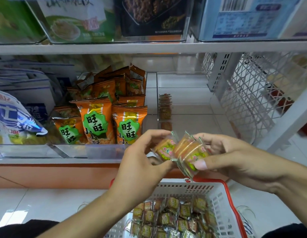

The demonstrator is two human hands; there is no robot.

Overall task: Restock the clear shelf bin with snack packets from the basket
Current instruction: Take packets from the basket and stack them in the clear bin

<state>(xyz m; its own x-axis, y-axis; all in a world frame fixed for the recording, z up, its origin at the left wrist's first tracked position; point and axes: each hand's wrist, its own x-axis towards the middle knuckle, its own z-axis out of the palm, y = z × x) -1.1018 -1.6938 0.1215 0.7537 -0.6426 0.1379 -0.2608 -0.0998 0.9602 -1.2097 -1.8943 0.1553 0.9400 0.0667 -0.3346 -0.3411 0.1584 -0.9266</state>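
Note:
My left hand (142, 162) and my right hand (224, 155) hold a small stack of clear-wrapped snack packets (182, 152) between them, in front of the shelf and above the basket. The left pinches the packet at the stack's left end, and the right grips the rest with its thumb underneath. Behind the hands stands the clear shelf bin (183, 79), with a short row of the same packets (164, 107) standing along its left wall. The white basket (219, 200) with a red rim sits below, holding several more packets (173, 219).
A neighbouring clear bin holds orange snack bags (99, 117). Blue and white bags (13, 115) fill the left of the shelf. A white lattice side panel (252, 93) closes the shelf's right end. An upper shelf carries bins of boxed goods (149, 16).

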